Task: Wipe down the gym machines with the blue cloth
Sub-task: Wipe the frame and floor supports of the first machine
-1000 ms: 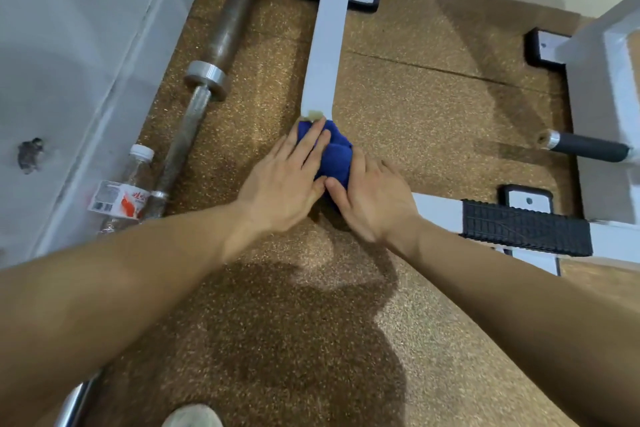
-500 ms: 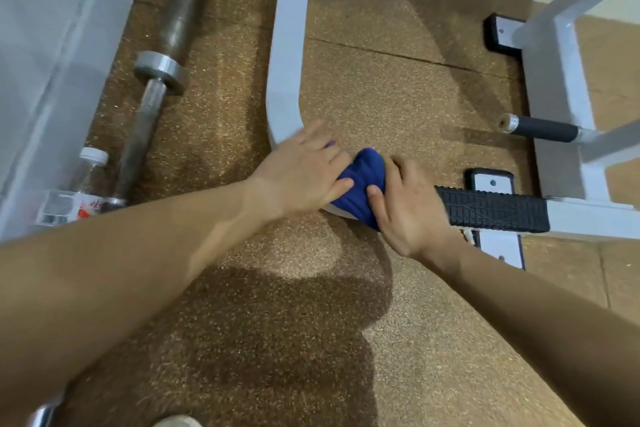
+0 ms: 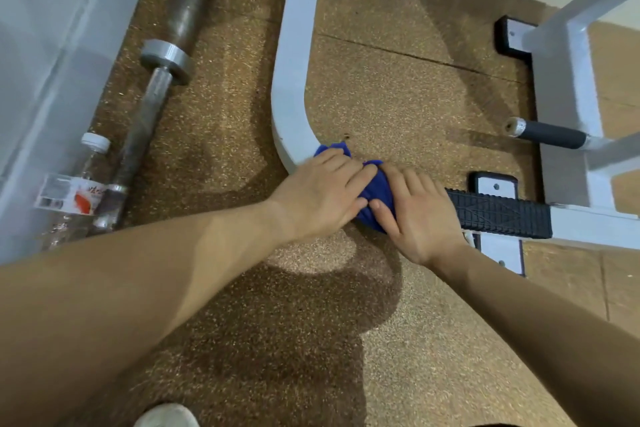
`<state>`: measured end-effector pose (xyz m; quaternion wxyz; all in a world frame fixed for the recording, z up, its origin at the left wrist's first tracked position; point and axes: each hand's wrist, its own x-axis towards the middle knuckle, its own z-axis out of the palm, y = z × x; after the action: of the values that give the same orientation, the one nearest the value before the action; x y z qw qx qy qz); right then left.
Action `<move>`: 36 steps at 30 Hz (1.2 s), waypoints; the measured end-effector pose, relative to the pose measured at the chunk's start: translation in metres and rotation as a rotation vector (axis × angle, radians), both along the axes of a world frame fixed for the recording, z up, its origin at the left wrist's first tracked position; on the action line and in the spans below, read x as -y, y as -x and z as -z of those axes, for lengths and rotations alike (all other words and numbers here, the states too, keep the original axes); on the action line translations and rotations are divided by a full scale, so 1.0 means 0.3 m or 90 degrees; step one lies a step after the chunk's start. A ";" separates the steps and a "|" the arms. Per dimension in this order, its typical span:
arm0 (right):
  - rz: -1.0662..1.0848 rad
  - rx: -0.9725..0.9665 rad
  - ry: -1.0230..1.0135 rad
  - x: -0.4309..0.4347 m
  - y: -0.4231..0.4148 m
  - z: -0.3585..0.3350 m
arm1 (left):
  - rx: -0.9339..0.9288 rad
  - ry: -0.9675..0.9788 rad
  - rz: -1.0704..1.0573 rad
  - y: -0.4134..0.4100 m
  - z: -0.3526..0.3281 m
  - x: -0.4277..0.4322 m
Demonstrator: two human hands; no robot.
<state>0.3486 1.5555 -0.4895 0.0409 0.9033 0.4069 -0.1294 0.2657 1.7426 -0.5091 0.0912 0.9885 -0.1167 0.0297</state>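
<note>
A blue cloth (image 3: 375,194) is bunched on the curved white frame bar (image 3: 292,80) of a gym machine, just past its bend. My left hand (image 3: 322,194) lies flat over the cloth's left part, fingers straight, pressing it onto the bar. My right hand (image 3: 415,215) presses on the cloth's right side with fingers spread, next to the black ribbed grip pad (image 3: 498,213). Most of the cloth is hidden under both hands.
A steel barbell (image 3: 162,73) lies on the brown rubber floor at the left, beside a plastic water bottle (image 3: 74,191) and a grey wall. The white upright frame (image 3: 561,97) with a black handle (image 3: 550,133) stands at the right. A shoe tip (image 3: 166,416) shows at the bottom.
Both hands and the cloth have slid along the bar round its bend, from the straight section toward the black ribbed pad. The camera view shifted with them.
</note>
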 end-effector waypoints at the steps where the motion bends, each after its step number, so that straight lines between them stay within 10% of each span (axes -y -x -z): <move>1: -0.004 0.014 0.013 0.003 0.009 -0.001 | 0.008 0.000 -0.010 0.016 0.010 0.016; 9: -0.050 0.038 -0.070 -0.321 0.126 0.036 | -0.006 0.059 -0.162 0.186 0.072 -0.219; 16: -0.050 0.015 -0.092 -0.426 0.113 0.047 | -0.151 0.468 -0.573 0.091 -0.012 -0.191; 25: -0.242 0.054 -0.046 -0.167 0.065 0.023 | -0.268 0.439 -0.490 0.235 -0.018 -0.026; 36: -0.105 0.066 -0.064 -0.411 0.131 0.039 | -0.198 0.550 -0.603 0.074 -0.031 -0.151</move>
<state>0.3094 1.6788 -0.5011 0.0268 0.8732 0.4832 -0.0582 0.2436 1.7880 -0.4998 0.4728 0.8000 0.3680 -0.0325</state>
